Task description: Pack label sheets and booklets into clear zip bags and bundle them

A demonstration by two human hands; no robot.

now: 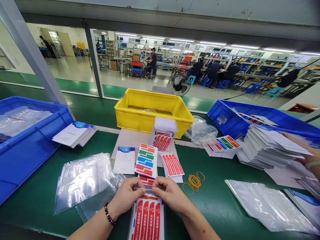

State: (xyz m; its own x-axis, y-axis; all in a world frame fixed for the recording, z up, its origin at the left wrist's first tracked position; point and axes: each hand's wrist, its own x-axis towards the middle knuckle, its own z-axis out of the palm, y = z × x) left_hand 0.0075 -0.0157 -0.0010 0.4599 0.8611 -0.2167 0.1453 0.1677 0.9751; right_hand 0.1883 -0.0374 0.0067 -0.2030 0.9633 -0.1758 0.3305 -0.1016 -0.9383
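My left hand (pixel 127 196) and my right hand (pixel 170 193) both pinch the top edge of a clear plastic bag (pixel 148 218) that holds a sheet of red label stickers. The bag lies on the green table right in front of me. Just beyond my fingers sit a multicoloured sticker sheet (pixel 146 160) and a stack of red sticker sheets (pixel 172 165). A white and blue booklet (pixel 125 160) lies to their left.
A pile of clear bags (pixel 83 178) lies at left, yellow rubber bands (pixel 193 181) at right. A yellow bin (pixel 152 111) stands behind, blue bins (pixel 27 140) (pixel 252 120) at both sides. Another person's hand (pixel 307 156) rests on a stack of booklets (pixel 270 150) at right.
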